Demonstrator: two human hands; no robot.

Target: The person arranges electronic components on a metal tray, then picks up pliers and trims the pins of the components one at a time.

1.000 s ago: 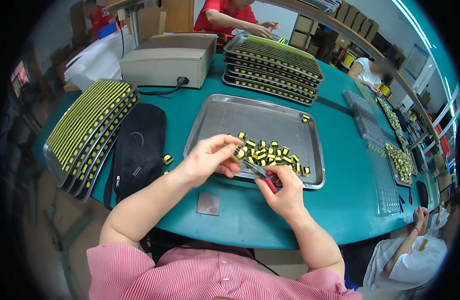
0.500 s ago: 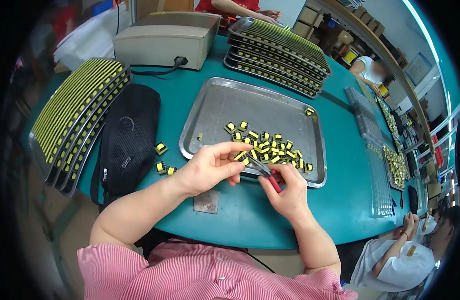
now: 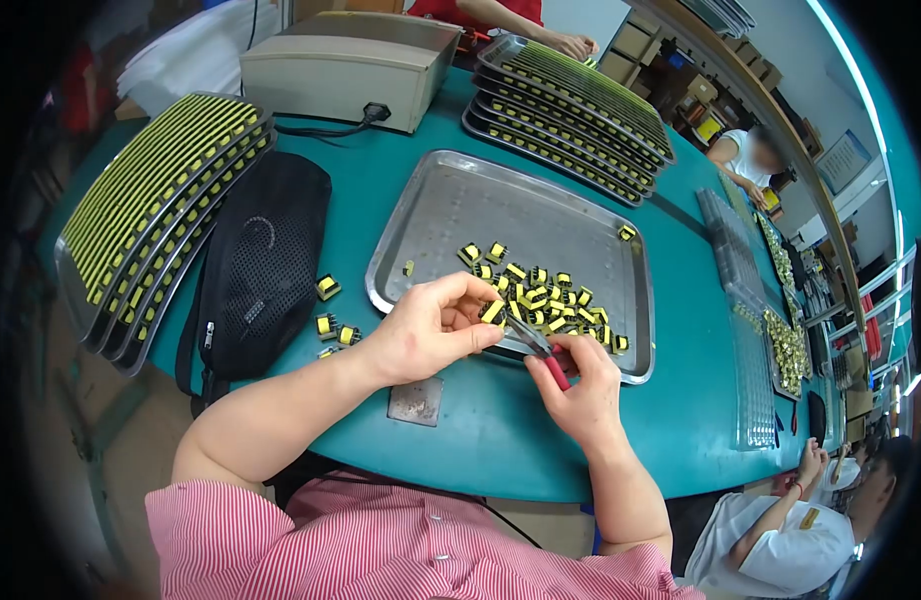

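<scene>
My left hand (image 3: pixel 443 328) pinches a small yellow-and-black transformer (image 3: pixel 493 311) between thumb and fingers, over the front of a metal tray (image 3: pixel 451 185). In my right hand (image 3: pixel 583 385) are pliers with red handles (image 3: pixel 555 370); their jaws point left and reach the held transformer. Whether the jaws are closed on one of its pins is too small to tell. Behind my hands, a heap of similar transformers (image 3: pixel 553 300) lies in the tray. A single one (image 3: pixel 627 232) sits in its far right corner.
Several loose transformers (image 3: pixel 327 326) lie left of the tray, beside a black mesh bag (image 3: pixel 266 270). Stacked trays of parts stand at left (image 3: pixel 151 220) and back (image 3: pixel 571 110). A beige box (image 3: pixel 346 65) is behind. Co-workers sit across and at right (image 3: pixel 791 530).
The held transformer has turned a little in my left fingers, and those fingers have curled in more. The pliers stay at it. The whole view has shifted slightly.
</scene>
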